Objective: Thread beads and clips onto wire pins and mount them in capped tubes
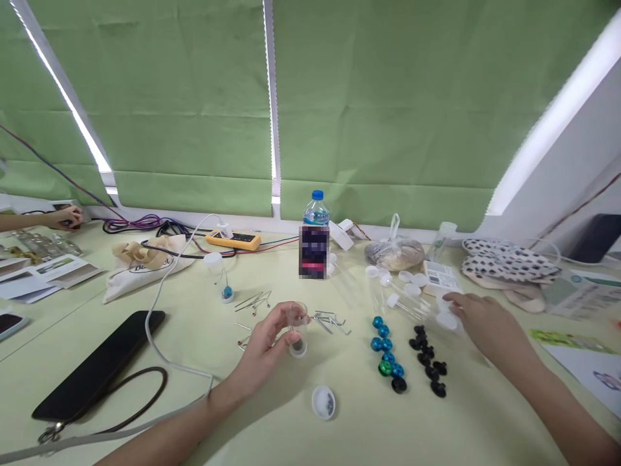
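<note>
My left hand [268, 340] is closed around a clear plastic tube [297, 347], held upright just over the table, with something dark near its base. Close by it, bent metal pins [330, 321] lie to the right and thin wire pieces [255, 301] to the left. A small white cap [323, 402] with bits inside sits below the tube. At the right, my right hand [478, 317] reaches with outstretched fingers over white caps [446, 319], its fingertips at one of them; the thumb is hidden. Blue round parts [377, 344] and black knob-like parts [427, 353] lie in rows between my hands.
A capped tube with a blue part [226, 293] stands left. Behind are a yellow multimeter [235, 240], a bottle [317, 210], a plastic bag [395, 252] and more clear tubes [412, 304]. A white cable [158, 310] crosses near a black phone [99, 366]. Another person's hand [65, 217] is far left.
</note>
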`<state>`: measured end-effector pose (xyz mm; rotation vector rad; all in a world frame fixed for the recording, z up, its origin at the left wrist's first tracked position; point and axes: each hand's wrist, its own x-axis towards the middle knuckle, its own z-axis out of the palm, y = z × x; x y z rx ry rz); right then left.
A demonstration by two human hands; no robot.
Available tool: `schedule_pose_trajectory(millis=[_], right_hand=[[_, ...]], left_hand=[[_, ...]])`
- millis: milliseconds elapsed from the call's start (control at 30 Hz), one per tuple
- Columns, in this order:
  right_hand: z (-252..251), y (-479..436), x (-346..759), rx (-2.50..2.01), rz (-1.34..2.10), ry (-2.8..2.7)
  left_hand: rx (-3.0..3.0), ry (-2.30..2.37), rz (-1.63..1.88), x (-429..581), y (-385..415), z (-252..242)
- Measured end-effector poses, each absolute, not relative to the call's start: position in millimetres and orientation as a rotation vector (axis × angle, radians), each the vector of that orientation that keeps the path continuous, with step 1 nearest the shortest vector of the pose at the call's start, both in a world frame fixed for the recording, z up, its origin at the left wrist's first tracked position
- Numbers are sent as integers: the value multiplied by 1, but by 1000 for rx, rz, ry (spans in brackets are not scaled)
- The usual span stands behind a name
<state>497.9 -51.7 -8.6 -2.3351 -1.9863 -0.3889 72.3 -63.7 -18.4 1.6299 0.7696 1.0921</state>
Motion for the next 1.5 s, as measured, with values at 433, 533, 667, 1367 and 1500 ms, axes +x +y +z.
schedule_pose_trajectory(millis=[433, 533, 667, 1367, 1500], right_hand=[[11, -58, 454, -2076, -282, -1872], [10, -74, 405, -1884, -54, -1976], [-5, -106, 343, -1602, 190, -2249], [-5, -126, 316, -1147, 614, -1849], [-6, -130, 317, -1088, 509, -1998]], left_hand=[[1637, 735, 1084, 74, -62, -16], [1646, 725, 1088, 74, -62, -15], [1658, 716, 1062, 74, -61, -14], [1857, 742, 898, 91, -77, -14], [1939, 685, 846, 95, -79, -12]])
